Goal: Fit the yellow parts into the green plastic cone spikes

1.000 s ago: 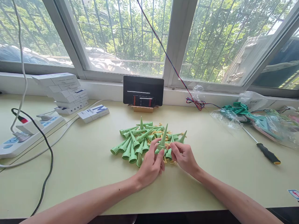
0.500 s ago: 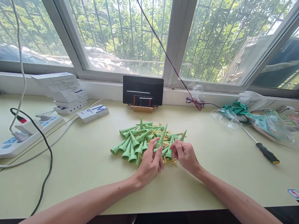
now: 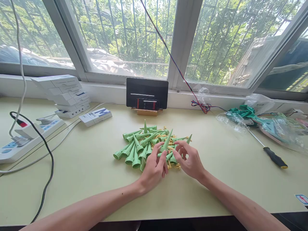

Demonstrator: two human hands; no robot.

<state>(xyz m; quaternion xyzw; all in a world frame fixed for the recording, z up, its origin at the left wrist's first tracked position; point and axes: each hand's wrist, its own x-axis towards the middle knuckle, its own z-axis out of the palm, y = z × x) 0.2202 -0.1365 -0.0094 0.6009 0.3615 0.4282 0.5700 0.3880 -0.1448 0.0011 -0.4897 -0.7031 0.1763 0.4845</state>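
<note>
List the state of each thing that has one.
Green pointed plastic cone: held, tip up
Left grip: shut on cone
Right grip: open
Loose green cones: heaped
Small yellow pieces: scattered
Black rectangular phone: screen lit
White cardboard box stack: uneven
White plastic power strip: plugs inserted
Black-handled metal screwdriver: lying

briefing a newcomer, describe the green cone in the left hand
On the pale table lies a pile of green cones. The left hand is at its near side. The cone it grips, tip up, is the one; its neighbours are unheld.
</note>
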